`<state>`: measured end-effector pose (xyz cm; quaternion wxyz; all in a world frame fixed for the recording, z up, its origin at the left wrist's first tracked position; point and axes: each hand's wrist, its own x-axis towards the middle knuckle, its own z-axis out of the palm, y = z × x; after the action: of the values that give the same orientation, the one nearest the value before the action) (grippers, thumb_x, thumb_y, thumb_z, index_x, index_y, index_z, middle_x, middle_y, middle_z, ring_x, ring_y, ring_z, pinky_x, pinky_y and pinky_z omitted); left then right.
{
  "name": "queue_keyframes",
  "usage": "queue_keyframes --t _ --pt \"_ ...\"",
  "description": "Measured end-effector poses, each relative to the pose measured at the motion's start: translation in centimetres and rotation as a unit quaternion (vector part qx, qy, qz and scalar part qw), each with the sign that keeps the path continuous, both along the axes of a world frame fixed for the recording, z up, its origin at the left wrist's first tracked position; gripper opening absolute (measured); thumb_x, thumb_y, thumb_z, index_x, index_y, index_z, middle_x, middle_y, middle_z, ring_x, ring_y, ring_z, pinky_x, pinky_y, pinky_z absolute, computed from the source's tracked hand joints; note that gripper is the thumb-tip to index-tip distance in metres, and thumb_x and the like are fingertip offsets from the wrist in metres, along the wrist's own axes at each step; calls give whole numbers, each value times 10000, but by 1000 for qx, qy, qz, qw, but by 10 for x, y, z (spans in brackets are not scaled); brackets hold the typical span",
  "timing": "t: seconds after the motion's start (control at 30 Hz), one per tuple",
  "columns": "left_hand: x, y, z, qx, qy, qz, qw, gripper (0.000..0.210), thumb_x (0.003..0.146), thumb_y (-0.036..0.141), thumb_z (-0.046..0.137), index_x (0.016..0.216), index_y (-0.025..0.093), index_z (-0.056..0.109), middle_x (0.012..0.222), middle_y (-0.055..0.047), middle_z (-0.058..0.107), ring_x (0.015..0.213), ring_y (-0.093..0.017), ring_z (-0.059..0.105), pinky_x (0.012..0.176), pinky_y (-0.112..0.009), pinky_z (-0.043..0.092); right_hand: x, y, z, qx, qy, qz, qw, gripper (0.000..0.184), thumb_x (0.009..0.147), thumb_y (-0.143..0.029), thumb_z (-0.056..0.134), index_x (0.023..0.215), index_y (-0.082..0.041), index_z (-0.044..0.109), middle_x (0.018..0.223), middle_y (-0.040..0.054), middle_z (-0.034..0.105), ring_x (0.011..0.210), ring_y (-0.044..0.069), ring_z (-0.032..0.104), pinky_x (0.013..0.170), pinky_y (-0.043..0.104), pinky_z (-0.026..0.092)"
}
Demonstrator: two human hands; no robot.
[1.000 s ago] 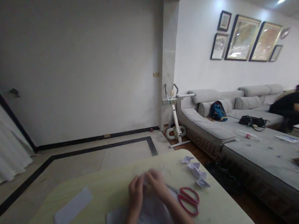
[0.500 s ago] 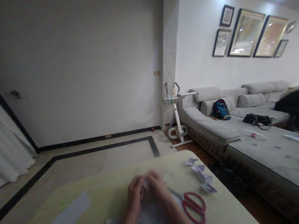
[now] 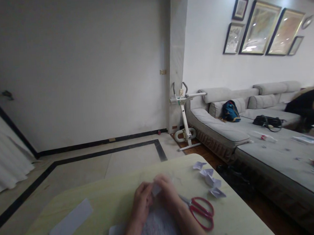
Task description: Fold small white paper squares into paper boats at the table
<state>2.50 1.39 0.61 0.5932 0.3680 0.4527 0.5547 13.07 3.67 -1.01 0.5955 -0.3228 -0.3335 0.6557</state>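
Between my two hands is a small folded piece of white paper (image 3: 156, 189), mostly covered by fingers. My left hand (image 3: 142, 199) pinches its left side. My right hand (image 3: 164, 190), a little blurred, closes on its right side. Beneath my forearms lies a printed sheet (image 3: 159, 228) on the pale yellow table (image 3: 108, 200). Just right of my right forearm rest red-handled scissors (image 3: 202, 211), their blades partly hidden by the arm. Several small folded paper pieces (image 3: 210, 179) line the table's right edge.
A white paper strip (image 3: 71, 222) lies on the table's left side. Beyond the right edge stands a grey sofa (image 3: 223, 135) with a blue backpack (image 3: 230, 111) and a black bag (image 3: 269, 121). An exercise machine (image 3: 184, 121) stands by the pillar. A person in black (image 3: 307, 104) is at far right.
The whole view has shifted slightly with the camera. My fingers have moved a little around the folded paper, and more of its white face shows now.
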Motion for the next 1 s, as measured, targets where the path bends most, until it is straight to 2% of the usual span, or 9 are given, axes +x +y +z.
queue_keyframes --t 0.2,0.4,0.57,0.77,0.87,1.0 --pt "-1 -3 6 2 2 -3 1000 296 603 413 690 575 182 508 420 76 360 355 -54 312 347 -179 216 1 -2 2 0 10 22 1000 177 625 -273 700 629 -165 559 556 -45 490 525 102 457 528 225 345" --pt "-2 -3 1 -22 -67 -29 997 285 607 402 708 677 190 532 429 100 325 333 -33 272 339 -160 197 3 -2 -1 8 -10 9 1000 174 638 -263 667 617 -167 523 565 -44 473 524 99 443 522 224 344" --pt "0 -4 -2 -37 -78 -40 995 317 597 392 729 762 191 547 467 93 385 357 -39 349 352 -148 246 4 -1 -1 -12 -15 13 1000 180 651 -283 654 639 -169 515 586 -35 488 540 107 465 530 227 356" --pt "-5 0 -2 -37 -96 24 994 308 581 384 731 729 186 547 535 54 495 428 -66 467 370 -155 301 0 -9 8 5 38 67 997 199 663 -283 710 695 -163 554 632 -23 529 566 96 493 542 214 357" --pt "-8 1 -2 -26 -114 34 993 291 594 369 724 730 183 546 594 37 547 488 -77 519 411 -161 353 -2 -11 8 23 25 90 995 225 646 -301 735 723 -162 575 684 -1 574 619 112 533 575 222 381" --pt "-8 1 -5 -27 -114 26 993 301 611 390 721 683 180 517 510 64 480 400 -52 439 371 -157 296 -2 -8 0 35 -31 69 997 276 651 -389 722 719 -163 578 644 4 576 605 128 537 557 233 388"
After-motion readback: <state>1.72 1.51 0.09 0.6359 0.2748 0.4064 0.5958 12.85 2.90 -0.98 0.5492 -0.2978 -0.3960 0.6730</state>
